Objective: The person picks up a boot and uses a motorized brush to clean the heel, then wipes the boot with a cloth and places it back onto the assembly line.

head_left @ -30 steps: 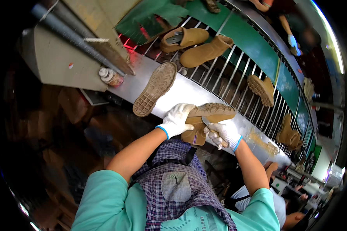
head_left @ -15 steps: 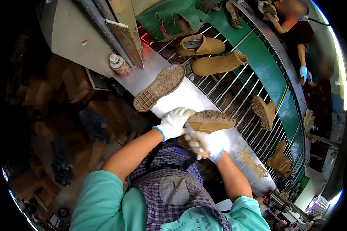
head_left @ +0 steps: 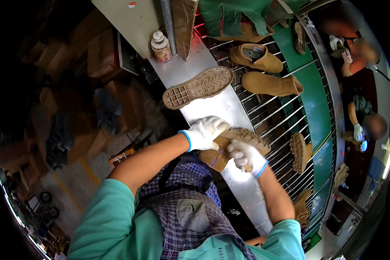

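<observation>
A tan boot point(head_left: 213, 158) lies tilted on its side at the near edge of the metal ledge, its thick lugged sole point(head_left: 249, 138) turned up and away from me. My left hand point(head_left: 207, 132), in a white glove with a blue cuff, is closed over one end of the boot and its sole. Against the boot's side, beside the sole's edge, my gloved right hand point(head_left: 249, 158) has its fingers curled. A small tan bit shows under that hand; what it holds is mostly hidden. A loose brown sole point(head_left: 199, 88) rests tread up on the ledge beyond my left hand.
The metal ledge point(head_left: 242, 184) runs beside a conveyor of metal rods point(head_left: 264, 113). Tan boots point(head_left: 268, 82) lie on it, some near a torn green flap point(head_left: 234, 19). A stained bottle point(head_left: 161, 47) stands at the ledge's far end. Co-workers with gloved hands point(head_left: 358, 131) are across the line.
The view has turned, shifting the ledge and conveyor. My right hand has moved from the boot's near end, beside my left hand, rightward along its side. The left hand keeps its hold.
</observation>
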Action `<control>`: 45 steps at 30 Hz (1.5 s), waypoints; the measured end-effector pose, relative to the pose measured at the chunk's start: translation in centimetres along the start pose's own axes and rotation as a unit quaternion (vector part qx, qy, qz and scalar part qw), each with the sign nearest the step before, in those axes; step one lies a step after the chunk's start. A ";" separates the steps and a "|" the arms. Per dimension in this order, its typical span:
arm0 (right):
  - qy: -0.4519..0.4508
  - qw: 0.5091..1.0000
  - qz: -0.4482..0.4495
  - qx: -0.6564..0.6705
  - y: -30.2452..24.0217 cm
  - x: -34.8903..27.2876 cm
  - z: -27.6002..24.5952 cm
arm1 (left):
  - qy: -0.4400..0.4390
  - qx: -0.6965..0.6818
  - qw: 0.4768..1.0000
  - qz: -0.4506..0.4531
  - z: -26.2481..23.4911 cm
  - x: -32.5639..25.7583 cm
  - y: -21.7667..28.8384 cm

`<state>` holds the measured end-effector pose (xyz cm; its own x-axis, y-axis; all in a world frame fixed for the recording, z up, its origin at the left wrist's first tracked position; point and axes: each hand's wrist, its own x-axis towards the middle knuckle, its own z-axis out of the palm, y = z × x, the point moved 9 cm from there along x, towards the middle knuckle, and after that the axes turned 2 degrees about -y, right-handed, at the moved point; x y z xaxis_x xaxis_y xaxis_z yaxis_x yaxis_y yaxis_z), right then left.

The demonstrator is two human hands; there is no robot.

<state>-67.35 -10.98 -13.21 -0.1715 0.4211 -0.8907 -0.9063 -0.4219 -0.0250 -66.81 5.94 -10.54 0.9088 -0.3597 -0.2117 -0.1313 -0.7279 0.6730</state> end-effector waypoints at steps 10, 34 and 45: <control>0.022 0.974 -0.171 0.145 3.4 -1.5 3.5 | 0.036 -0.085 0.996 -0.017 -0.7 -0.5 -0.5; 0.154 0.962 -0.193 -0.118 5.1 -2.0 4.7 | 0.110 -0.154 0.976 -0.106 2.3 -1.9 -2.9; 0.197 0.709 -0.280 -0.617 -2.1 2.3 8.3 | 0.174 -0.074 0.981 -0.040 2.7 -1.8 -2.7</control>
<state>-69.07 -2.52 -11.45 0.4228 0.6452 -0.6364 0.2798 -0.7609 -0.5855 -69.17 6.99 -13.90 0.9974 -0.0657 -0.0303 -0.0191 -0.6438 0.7650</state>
